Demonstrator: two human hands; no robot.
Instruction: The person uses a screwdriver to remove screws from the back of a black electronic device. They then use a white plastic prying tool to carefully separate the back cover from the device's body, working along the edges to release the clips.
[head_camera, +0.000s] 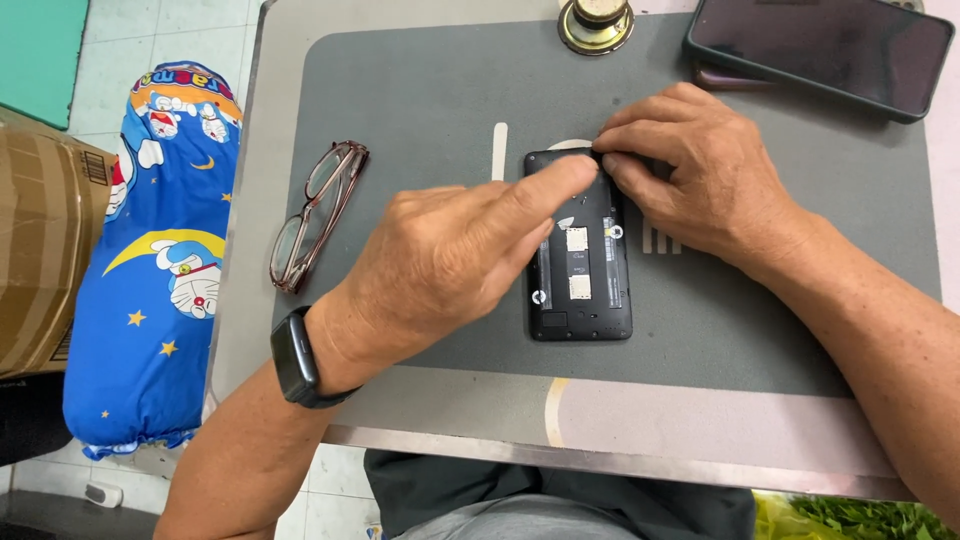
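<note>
The open phone (581, 262) lies flat on the gray mat (420, 80), the left hand (450, 265) pressing one finger on top while the right hand (690, 180) pinches its top edge, so gentle, steady pulling seems best.

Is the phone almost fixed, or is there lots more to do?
Done: the open phone lies face down on the grey mat with its back cover off, card slots showing. In hand: the left hand rests on it, one finger pointing at its top, while the right hand pinches at the top edge. Left: no cover is back on, so it is probably not finished. The glasses lie aside.
</note>
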